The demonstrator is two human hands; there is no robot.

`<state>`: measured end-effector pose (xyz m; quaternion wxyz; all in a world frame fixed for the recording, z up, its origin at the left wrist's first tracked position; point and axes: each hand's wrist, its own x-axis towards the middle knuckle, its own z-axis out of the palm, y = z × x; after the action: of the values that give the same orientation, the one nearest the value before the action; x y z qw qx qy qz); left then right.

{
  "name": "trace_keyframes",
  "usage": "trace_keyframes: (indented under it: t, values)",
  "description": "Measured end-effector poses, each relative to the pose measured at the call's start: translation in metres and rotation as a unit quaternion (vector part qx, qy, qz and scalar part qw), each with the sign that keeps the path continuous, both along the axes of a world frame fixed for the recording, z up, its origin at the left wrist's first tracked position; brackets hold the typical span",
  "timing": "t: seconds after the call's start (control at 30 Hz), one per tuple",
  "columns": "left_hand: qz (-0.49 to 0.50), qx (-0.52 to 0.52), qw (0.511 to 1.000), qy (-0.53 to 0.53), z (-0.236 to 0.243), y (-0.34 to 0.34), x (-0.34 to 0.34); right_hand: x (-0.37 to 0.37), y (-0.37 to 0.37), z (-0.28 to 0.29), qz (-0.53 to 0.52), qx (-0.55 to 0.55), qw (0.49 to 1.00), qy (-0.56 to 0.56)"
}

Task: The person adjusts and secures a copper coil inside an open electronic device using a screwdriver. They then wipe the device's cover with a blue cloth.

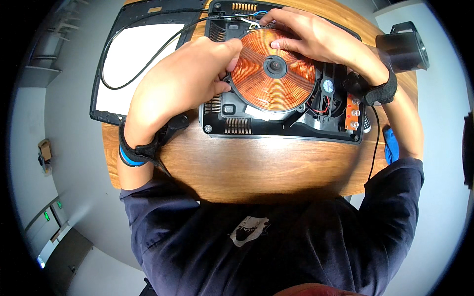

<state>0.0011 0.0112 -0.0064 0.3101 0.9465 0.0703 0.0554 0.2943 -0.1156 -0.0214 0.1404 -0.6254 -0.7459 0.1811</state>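
A round copper induction coil (252, 89) with a black centre sits in the opened black housing (291, 130) of an induction cooker. My left hand (197, 71) is closed at the coil's left rim, its thumb and bent fingers around the edge; part of its grip is hidden. Over the far side reaches my right hand (311, 37), fingers apart. Its thumb lies on the copper windings, while its forefinger is by the white wires (252, 22) just beyond the rim. A white piece (264, 114) shows under the coil's near edge.
A black-framed panel with a white face (133, 54) lies left of the housing, a black cable (106, 64) looping over it. An orange circuit board (352, 113) and a fan (338, 106) fill the housing's right side. A black container (402, 49) stands at the far right of the wooden table (256, 167).
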Motion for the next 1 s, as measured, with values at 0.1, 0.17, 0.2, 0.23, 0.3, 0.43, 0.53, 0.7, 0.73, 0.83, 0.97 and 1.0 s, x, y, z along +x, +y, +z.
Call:
trace_keyframes:
  t: [0.1,0.17,0.2,0.23,0.3,0.43,0.53,0.7,0.73,0.83,0.97,1.0]
  values:
    - [0.001,0.021,0.999,-0.025,0.0,-0.001,0.0,-0.004,0.001,0.005,-0.006,-0.012,1.0,0.008]
    - [0.004,0.039,0.999,-0.037,0.0,-0.004,-0.001,-0.009,0.001,0.016,-0.013,-0.039,0.999,0.013]
    - [0.007,0.041,0.998,-0.039,0.001,-0.004,-0.002,-0.01,0.001,0.023,-0.02,-0.061,0.998,0.017]
    - [0.004,0.054,0.997,-0.056,0.001,-0.005,-0.002,-0.011,0.0,0.031,-0.027,-0.083,0.996,0.02]
    - [0.017,0.039,0.998,-0.038,0.002,-0.006,-0.002,-0.009,-0.003,0.046,-0.031,-0.112,0.993,0.02]
    - [0.003,0.065,0.996,-0.058,0.004,-0.006,-0.003,-0.004,-0.003,0.05,-0.023,-0.093,0.994,0.052]
    - [0.0,0.082,0.996,-0.046,0.006,-0.006,-0.005,0.001,0.0,0.038,-0.022,-0.093,0.993,0.072]
    - [-0.002,0.071,0.996,-0.053,0.012,-0.01,-0.007,0.004,0.002,0.033,-0.004,-0.082,0.991,0.11]
    - [-0.001,0.082,0.995,-0.049,0.014,-0.009,-0.007,0.004,0.003,0.034,-0.02,-0.108,0.987,0.116]
    - [-0.016,0.04,0.998,0.053,0.022,-0.003,-0.008,0.003,0.004,0.039,-0.054,-0.166,0.976,0.131]
    - [-0.003,0.005,0.998,0.057,0.029,-0.003,-0.008,0.001,0.005,0.03,-0.043,-0.161,0.976,0.138]
    - [0.002,0.013,0.998,0.06,0.031,-0.003,-0.01,0.0,0.005,0.025,-0.044,-0.144,0.978,0.145]
